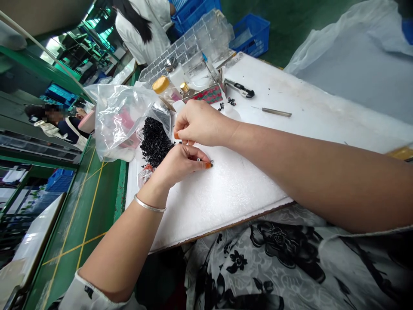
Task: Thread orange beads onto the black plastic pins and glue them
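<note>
As two bare hands work close together over a white-topped table [232,193], the left hand [176,165], a silver bangle [150,206] at its wrist, pinches a tiny pale-tipped piece [212,162] between thumb and fingers, just above the tabletop. The right hand [206,122] is bent just beyond it, its fingertips drawn in; whether they close on anything cannot be told. Next to both lies a heap of small black parts [155,142], bordered by a clear plastic bag [109,116]. Behind the right hand stand a yellow-lidded jar [165,87] and clear compartment trays [190,45], while a utility knife [239,89] and a fine needle-like tool [276,112] lie farther along the table. A green conveyor belt [93,202] marked with yellow lines runs alongside at left, and a co-worker in a white top [134,41] stands or sits near blue plastic baskets [258,38] in the background.
</note>
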Demonstrator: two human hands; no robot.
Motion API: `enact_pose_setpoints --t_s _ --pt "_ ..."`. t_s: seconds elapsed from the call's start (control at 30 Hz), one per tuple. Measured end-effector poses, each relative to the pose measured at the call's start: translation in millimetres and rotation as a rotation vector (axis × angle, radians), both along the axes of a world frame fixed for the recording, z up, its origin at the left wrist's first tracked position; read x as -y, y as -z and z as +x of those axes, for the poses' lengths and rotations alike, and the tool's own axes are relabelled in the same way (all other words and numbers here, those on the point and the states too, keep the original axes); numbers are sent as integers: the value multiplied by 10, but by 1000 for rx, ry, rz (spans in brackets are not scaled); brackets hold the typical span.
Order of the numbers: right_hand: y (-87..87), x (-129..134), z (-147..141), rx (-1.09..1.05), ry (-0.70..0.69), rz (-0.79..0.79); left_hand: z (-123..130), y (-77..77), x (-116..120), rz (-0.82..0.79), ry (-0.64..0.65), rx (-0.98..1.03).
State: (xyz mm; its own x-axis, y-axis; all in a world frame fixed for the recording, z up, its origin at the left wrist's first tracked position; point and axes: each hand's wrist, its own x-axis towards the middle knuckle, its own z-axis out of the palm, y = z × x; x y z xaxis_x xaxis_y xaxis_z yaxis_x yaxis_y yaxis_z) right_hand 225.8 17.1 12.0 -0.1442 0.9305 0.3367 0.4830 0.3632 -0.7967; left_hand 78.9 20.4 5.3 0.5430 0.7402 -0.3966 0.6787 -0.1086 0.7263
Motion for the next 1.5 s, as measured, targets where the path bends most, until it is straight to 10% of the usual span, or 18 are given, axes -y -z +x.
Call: enact_pose_setpoints --t_s 1.1,1.5 --pt "-19 11 -5 47 6 -17 16 81 25 223 69 -56" --pt "-11 9 37 -59 -19 -63 148 67 251 676 195 -351"
